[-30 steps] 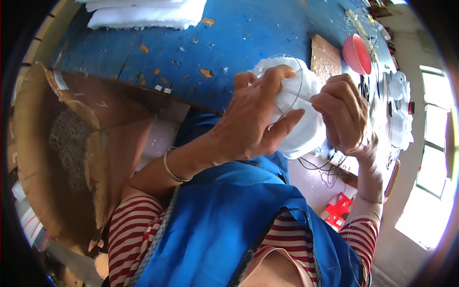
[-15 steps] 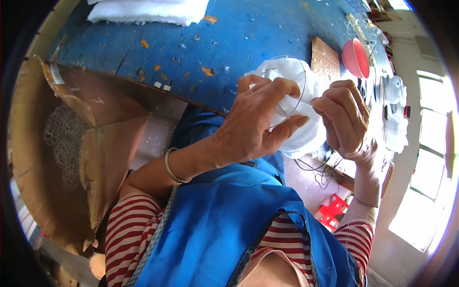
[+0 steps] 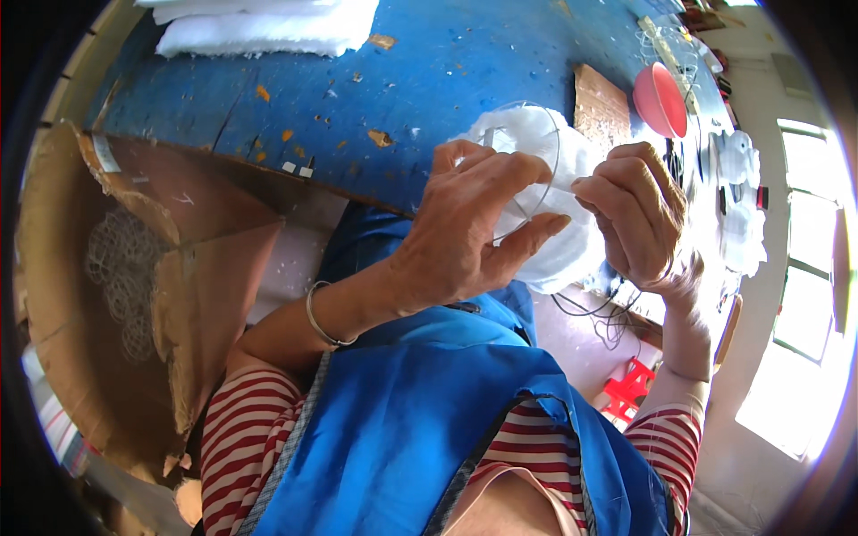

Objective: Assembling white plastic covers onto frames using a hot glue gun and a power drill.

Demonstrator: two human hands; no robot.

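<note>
The left hand (image 3: 465,232) grips a clear round shell (image 3: 523,170) stuffed with white wadding (image 3: 563,241), thumb under and fingers curled over its rim. The right hand (image 3: 639,214) pinches the wadding at the shell's right edge, above the near edge of the blue table (image 3: 429,62). A cardboard box (image 3: 134,295) sits to the left.

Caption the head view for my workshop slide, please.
Both hands, left hand and right hand, hold white wadding against a thin ring above a blue table.

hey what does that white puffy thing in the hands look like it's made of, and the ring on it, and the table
White wad: looks like soft polyester-type wadding, matte and fluffy at the edges. Ring: a thin hoop, likely wire or clear plastic, too fine to tell. Table: seems to be wood painted blue, with chips showing a tan layer.
</note>
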